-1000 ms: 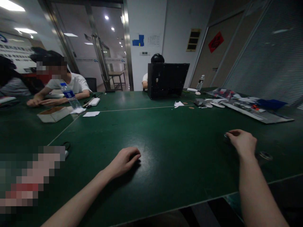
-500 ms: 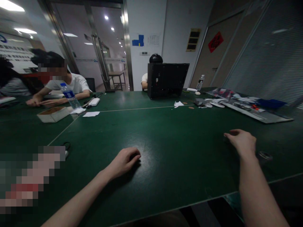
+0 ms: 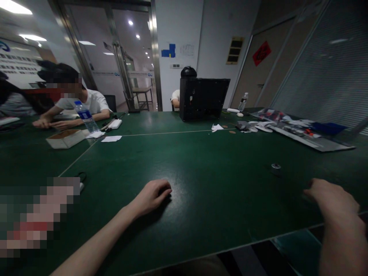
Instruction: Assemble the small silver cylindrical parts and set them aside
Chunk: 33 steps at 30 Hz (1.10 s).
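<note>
My left hand (image 3: 153, 196) rests on the green table (image 3: 201, 165), with its fingers curled in loosely and the thumb close to them. Nothing shows in it. My right hand (image 3: 333, 197) is at the right, near the table's front edge, with its fingers bent down and partly hidden under the hand. Whether it holds anything cannot be seen. Left of it and farther from me, a small round metal-looking piece with a pale rim (image 3: 276, 167) stands on the table.
A black box-like case (image 3: 204, 99) stands at the far side, a person (image 3: 176, 99) behind it. Another person (image 3: 94, 101) sits at the left near a water bottle (image 3: 86, 117) and an open box (image 3: 67, 138). A cluttered board (image 3: 322, 143) lies at the right.
My right hand has moved right and toward me, away from the small round piece, which now stands in plain view. Another round metal item is now hidden by the hand. My left hand stays put.
</note>
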Motion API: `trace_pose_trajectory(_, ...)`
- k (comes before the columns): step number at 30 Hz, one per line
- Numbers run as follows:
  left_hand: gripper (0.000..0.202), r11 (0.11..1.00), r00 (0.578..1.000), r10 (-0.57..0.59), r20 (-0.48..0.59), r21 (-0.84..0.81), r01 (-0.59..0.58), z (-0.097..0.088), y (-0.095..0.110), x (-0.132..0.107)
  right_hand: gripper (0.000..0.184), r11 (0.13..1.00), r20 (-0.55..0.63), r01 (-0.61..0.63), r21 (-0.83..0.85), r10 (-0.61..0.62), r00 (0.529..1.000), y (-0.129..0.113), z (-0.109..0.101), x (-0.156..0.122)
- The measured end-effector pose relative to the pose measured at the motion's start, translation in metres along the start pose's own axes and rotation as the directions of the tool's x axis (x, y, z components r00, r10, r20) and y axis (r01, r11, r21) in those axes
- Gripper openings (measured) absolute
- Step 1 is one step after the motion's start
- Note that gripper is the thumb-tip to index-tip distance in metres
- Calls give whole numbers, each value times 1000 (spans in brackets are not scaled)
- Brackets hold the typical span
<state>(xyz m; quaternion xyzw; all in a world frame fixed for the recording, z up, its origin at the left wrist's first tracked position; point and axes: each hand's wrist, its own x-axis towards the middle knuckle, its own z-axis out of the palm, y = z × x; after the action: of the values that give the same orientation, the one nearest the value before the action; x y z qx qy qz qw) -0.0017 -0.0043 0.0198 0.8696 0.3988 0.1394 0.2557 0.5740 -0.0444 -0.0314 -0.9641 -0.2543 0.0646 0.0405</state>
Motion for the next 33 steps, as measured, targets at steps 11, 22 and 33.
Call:
trace_pose_trajectory(11,26,1000,1000,-7,3,2,7,0,0,1,41,238,-32,890,390,-962,271,-127,-48,-193)
trace_pose_trajectory(22,24,1000,1000,2,-13,-13,-2,-2,1,1,60,-265,47,787,557,-936,-349,-219,-11,-282)
trace_pose_trajectory(33,21,999,999,33,-37,-21,-34,1,-4,1,59,-214,-88,586,781,-968,-236,-221,29,-291)
